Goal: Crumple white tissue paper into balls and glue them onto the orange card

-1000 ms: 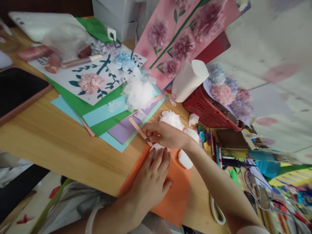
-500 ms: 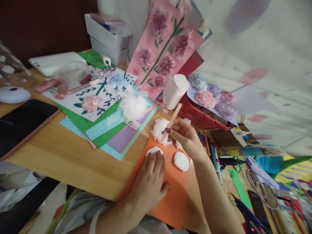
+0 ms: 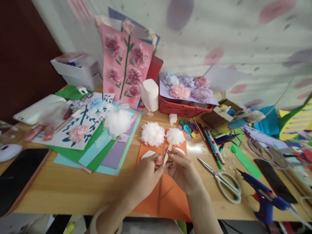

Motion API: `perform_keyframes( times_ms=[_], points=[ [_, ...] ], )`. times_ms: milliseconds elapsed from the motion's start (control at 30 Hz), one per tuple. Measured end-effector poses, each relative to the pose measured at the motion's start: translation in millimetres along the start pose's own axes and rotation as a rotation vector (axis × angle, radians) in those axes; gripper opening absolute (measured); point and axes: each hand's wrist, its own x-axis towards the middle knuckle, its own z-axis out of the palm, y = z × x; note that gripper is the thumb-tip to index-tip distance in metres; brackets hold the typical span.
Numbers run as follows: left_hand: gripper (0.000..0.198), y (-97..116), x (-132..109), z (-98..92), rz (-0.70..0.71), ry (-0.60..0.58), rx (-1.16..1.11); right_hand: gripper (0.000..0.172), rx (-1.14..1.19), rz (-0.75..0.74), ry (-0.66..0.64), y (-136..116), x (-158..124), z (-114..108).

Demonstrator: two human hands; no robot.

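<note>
Both hands meet over a sheet of orange paper marked with pencil lines. A pale wooden stick slants up between them, its tip near a fluffy white paper flower. My right hand pinches the stick from the right. At its lower part, my left hand has its fingers closed around it. A second, larger white paper flower sits at the sheet's upper left. Under my hands, a flat white paper disc is partly covered, and another white disc peeks out behind my right fingers.
Scissors and a blue glue gun lie to the right, beyond pens. A red basket and a white roll stand behind. Coloured papers, white tissue and a phone are left.
The camera view has levelled and swung right. My left hand has left the white disc and joined my right hand at the stick, which has come lower and nearer.
</note>
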Motion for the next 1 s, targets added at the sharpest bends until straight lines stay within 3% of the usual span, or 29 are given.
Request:
perform_keyframes(
  times_ms=[167,233,300,433,500,567,700,767,900,1000],
  points=[
    [0.021,4,-7,-9.0,0.015,-0.311,0.102,0.018,-0.210,-0.001,-0.047,-13,-16,-14],
    [0.026,2,-13,-13.3,0.032,-0.340,0.212,0.016,-0.301,0.030,-0.110,-21,-24,-20],
    [0.027,-5,-18,-17.4,0.018,-0.219,0.385,0.012,-0.386,0.054,-0.164,-29,-32,-28],
    [0.028,-25,-33,-28.6,-0.054,0.173,0.689,0.010,-0.508,0.056,-0.263,-37,-46,-45],
    [0.021,-31,-41,-35.5,-0.075,0.244,0.715,0.011,-0.524,0.061,-0.296,-39,-51,-54],
    [0.014,-32,-50,-42.0,-0.120,0.185,0.696,0.011,-0.514,0.045,-0.298,-42,-54,-61],
    [0.025,-20,-60,-51.2,-0.189,-0.205,0.541,0.019,-0.461,-0.082,-0.215,-47,-59,-75],
    [0.030,-13,-59,-52.2,-0.191,-0.276,0.395,0.017,-0.450,-0.136,-0.138,-47,-59,-78],
    [0.043,-10,-46,-44.6,-0.047,-0.010,0.119,0.013,-0.465,-0.133,-0.062,-29,-49,-69],
    [0.046,-14,-32,-33.6,0.058,0.120,-0.173,0.019,-0.317,-0.157,-0.045,-2,-35,-53]
  ],
)
